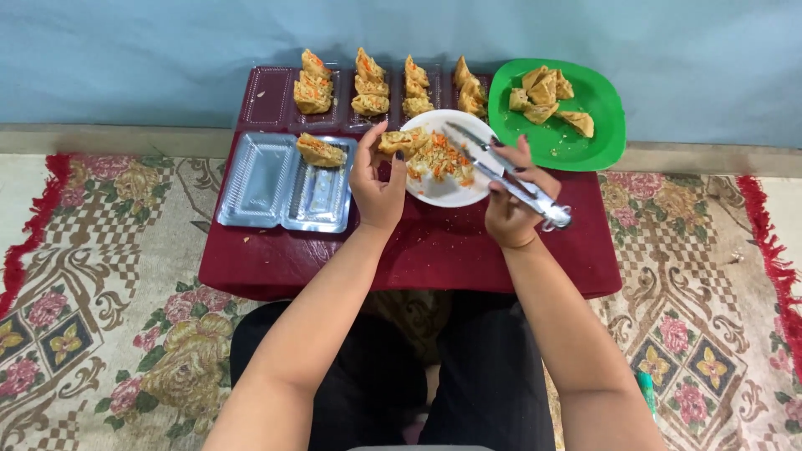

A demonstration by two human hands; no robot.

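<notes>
My left hand [378, 179]: grip closed on stuffed pastry pocket [396, 140], held at left rim of white plate [451, 194]. My right hand [511, 200]: grip wrapped around metal tongs [505, 171], tips over filling [443, 156] heaped on plate. Plate sits mid-worktop, on low maroon worktop [434, 250]. Clear plastic tray [267, 179] left of plate, one filled pocket [320, 150] inside. Green plate [585, 142] right, holding unfilled pockets. Row of filled pockets [372, 88] along far edge.
</notes>
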